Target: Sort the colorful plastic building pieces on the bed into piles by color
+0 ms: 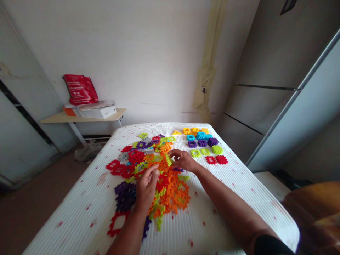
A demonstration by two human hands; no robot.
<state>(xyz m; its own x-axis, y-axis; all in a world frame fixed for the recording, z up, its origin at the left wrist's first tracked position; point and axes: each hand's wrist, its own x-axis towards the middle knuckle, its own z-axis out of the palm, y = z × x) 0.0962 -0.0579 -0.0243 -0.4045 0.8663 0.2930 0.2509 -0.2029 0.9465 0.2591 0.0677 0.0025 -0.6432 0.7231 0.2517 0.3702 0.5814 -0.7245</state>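
Observation:
My right hand (183, 160) pinches a lime-green plastic tile (168, 160), which looks triangular, just above the pile. My left hand (147, 184) hovers over the near part of the pile, its fingers loosely curved and apart, with nothing visible in them. Beneath both hands spreads a heap of notched interlocking plastic tiles. Orange tiles (174, 193) lie at its near right, red tiles (136, 156) at its left, and dark purple tiles (124, 196) beside my left wrist. A red square frame (113, 226) is partly covered by my left forearm.
Right of the pile, tiles stand in colour groups: yellow (195, 131), blue (201, 135), purple (202, 143), green (217, 149) and red (222, 159). A white ribbed cover (228, 212) lies under everything. Behind left, a small table (90, 120) bears a red bag (79, 89) and boxes.

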